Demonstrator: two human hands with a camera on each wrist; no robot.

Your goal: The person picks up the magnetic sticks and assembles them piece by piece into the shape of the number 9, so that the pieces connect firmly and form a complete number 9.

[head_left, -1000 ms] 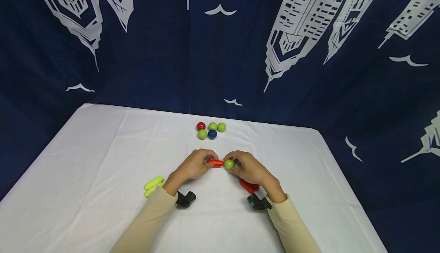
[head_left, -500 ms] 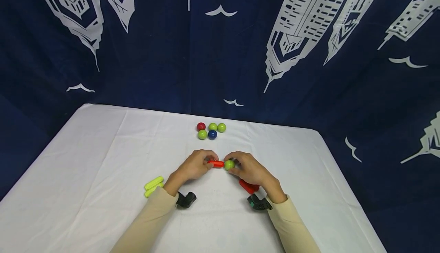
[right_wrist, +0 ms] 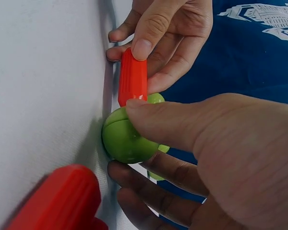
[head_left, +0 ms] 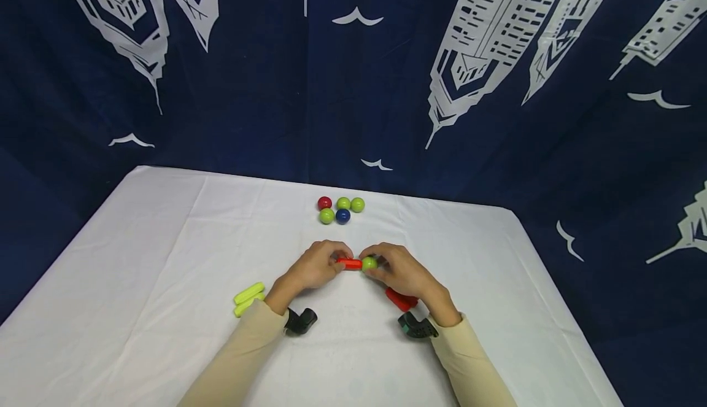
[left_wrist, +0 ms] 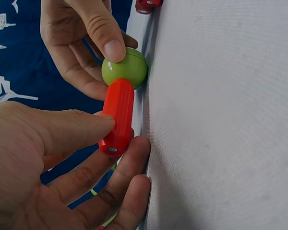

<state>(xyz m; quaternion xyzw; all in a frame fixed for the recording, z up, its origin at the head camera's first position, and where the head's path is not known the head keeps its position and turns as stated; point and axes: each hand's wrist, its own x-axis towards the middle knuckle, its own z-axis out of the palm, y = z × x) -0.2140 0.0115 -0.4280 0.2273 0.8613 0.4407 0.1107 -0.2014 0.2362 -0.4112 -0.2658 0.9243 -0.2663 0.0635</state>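
My left hand (head_left: 317, 264) pinches a red ridged stick (head_left: 351, 264) between thumb and fingers. My right hand (head_left: 401, 267) grips a green ball (head_left: 369, 264) with a thin seam round it. In the left wrist view the far end of the red stick (left_wrist: 119, 112) touches the green ball (left_wrist: 127, 68). Seen from the right wrist, the right thumb lies on the green ball (right_wrist: 125, 136) near that joint. Both things are held low, close to the white cloth.
Behind the hands lie a red ball (head_left: 324, 203), a blue ball (head_left: 342, 216) and several green balls (head_left: 327, 216). Two yellow-green sticks (head_left: 249, 299) lie beside the left forearm. More red sticks (head_left: 400, 299) lie by the right wrist. White cloth covers the table (head_left: 154, 259).
The red stick in the left hand has shifted slightly right, and the narrow gap to the green ball has closed. The right hand has hardly moved.
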